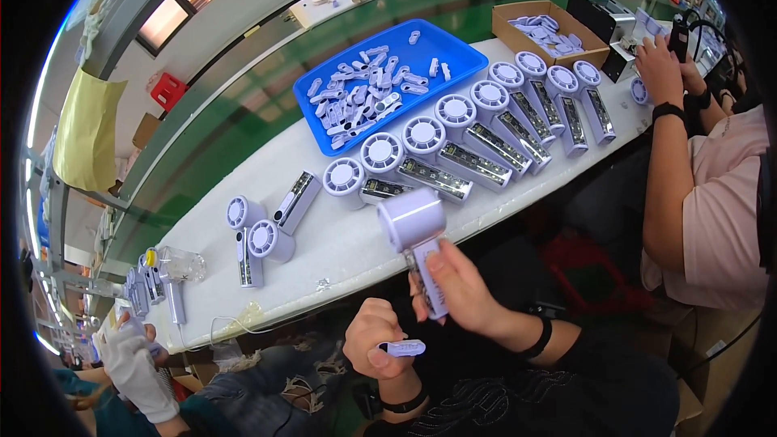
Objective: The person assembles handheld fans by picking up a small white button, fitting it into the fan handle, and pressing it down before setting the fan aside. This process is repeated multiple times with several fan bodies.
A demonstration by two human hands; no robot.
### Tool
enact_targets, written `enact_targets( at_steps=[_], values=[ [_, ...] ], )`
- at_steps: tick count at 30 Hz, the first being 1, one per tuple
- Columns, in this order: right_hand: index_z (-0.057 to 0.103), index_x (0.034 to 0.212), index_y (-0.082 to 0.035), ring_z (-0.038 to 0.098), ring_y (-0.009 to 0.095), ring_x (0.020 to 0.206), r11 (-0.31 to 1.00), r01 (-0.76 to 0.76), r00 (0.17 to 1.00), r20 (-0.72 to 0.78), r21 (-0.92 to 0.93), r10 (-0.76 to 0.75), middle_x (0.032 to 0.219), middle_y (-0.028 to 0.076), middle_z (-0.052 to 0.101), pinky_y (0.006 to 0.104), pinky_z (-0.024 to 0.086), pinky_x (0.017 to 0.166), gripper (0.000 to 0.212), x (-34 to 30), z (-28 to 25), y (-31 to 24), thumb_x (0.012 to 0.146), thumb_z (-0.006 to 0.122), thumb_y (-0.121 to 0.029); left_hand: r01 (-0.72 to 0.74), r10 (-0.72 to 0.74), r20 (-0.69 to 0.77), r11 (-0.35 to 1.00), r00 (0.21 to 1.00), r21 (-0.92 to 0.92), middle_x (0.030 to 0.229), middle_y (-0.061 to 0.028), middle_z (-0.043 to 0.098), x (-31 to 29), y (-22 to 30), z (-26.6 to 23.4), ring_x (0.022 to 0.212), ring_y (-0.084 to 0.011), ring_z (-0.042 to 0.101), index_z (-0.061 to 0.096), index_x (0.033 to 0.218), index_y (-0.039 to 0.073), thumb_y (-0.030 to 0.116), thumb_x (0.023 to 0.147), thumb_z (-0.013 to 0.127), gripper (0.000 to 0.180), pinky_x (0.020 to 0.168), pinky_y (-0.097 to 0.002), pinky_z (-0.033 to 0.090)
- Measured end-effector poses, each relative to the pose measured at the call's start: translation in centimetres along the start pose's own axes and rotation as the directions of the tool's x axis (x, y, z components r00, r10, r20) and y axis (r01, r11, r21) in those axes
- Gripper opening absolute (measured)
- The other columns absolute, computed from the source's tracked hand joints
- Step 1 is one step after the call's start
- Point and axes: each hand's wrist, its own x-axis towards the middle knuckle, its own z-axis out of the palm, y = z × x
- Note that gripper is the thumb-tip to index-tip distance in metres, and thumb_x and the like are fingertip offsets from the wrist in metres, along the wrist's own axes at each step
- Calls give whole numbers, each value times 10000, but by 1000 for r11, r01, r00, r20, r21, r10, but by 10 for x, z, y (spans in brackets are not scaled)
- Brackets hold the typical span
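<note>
My right hand is closed round the handle of a lavender handheld fan, its round head up and the circuit board showing along the handle's open side. To the left and a little lower, my left hand pinches a small lavender plastic cover that sticks out toward the right. The two parts are apart. Beyond my hands, a row of similar fans lies on the white table, most with bare circuit boards in their handles. Several small lavender covers lie in a blue tray behind the row.
At the far right stand a cardboard box of lavender parts and a black machine. A co-worker's arm reaches in there. Left are three fans, a clear bottle and another co-worker's white-gloved hand.
</note>
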Motion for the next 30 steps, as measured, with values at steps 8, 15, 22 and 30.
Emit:
enact_targets(
  at_steps=[8, 15, 22, 30],
  values=[
    [524, 1382, 25, 737, 199, 817, 851, 14, 993, 106, -525, 49, 987, 101, 699, 330, 588, 642, 548, 22, 0, -36, 1033, 778, -313, 149, -148, -174, 989, 973, -9, 698, -72, 476, 25, -5, -23, 603, -219, 505, 561, 844, 12, 519, 1166, 440, 612, 614, -348, 455],
    [520, 1451, 7, 711, 336, 1068, 402, 352, 927, 256, -845, -274, 1077, 125, 699, 452, 566, 921, 716, 48, 24, -39, 893, 883, -255, 123, -76, -273, 980, 959, 158, 973, -116, 604, 63, -19, -50, 888, -238, 592, 587, 957, 11, 551, 1169, 414, 606, 872, -350, 495],
    [691, 1244, 9, 676, 412, 1072, -78, 551, 778, 545, -831, -312, 1168, 183, 674, 481, 561, 916, 434, 91, 26, -50, 908, 854, -212, 234, -174, -325, 960, 929, 154, 1088, -132, 698, 77, -28, -58, 934, -185, 613, 656, 1100, -30, 383, 1173, 557, 432, 887, -320, 498],
    [740, 1188, 12, 705, 374, 1046, -230, 432, 723, 488, -872, -489, 1111, 188, 703, 445, 588, 929, 278, 92, 32, -39, 951, 813, -113, 340, -332, -87, 868, 939, 361, 1044, -64, 724, 105, -36, -44, 875, -120, 597, 721, 1077, -34, 206, 1103, 708, 242, 802, -282, 499]
  ],
)
